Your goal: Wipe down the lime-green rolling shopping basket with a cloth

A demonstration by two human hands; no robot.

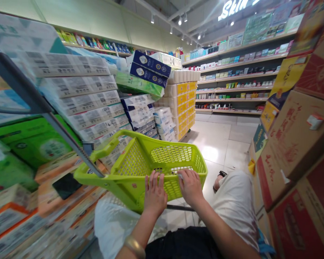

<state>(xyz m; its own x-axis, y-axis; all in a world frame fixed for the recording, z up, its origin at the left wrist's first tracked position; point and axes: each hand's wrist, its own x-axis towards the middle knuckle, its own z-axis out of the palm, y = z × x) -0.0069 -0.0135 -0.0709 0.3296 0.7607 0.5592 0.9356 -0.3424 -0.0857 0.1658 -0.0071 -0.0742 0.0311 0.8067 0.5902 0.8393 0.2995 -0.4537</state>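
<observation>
A lime-green plastic shopping basket (132,169) stands tilted in front of me, low in the aisle, and looks empty inside. My left hand (154,194) has its fingers curled over the basket's near rim. My right hand (190,187) grips the same rim just to the right, and a small pale thing I cannot make out shows by its fingertips. A grey metal handle bar (56,126) runs from the upper left down to the basket's left side. My bent knee in light cloth (234,205) is at the right.
Stacked packs of tissue and toilet paper (83,97) fill the left side. Red and brown cardboard cartons (299,144) are piled high on the right. Glossy tiled floor (218,140) runs ahead to long shelves of bottles and boxes (232,77).
</observation>
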